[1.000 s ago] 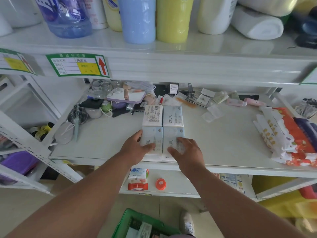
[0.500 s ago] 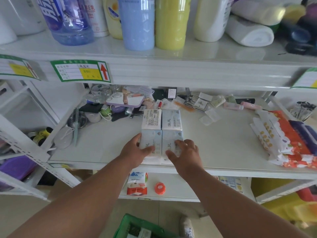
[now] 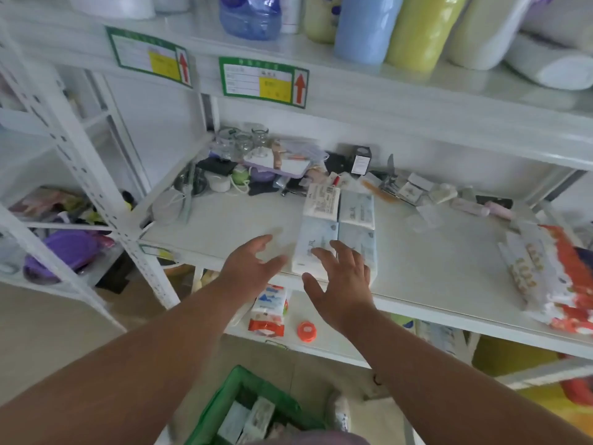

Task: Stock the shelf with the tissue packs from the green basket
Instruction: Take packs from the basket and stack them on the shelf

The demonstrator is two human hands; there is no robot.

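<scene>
Four tissue packs are laid flat in a block on the shelf. Both hands, left hand and right hand, are spread wide, nothing gripped. More packs are seen in the green basket below.

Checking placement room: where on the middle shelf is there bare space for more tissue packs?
Bare shelf lies between the tissue packs and the orange packs, and left of the tissue packs toward the post. The back edge is crowded with clutter.
</scene>
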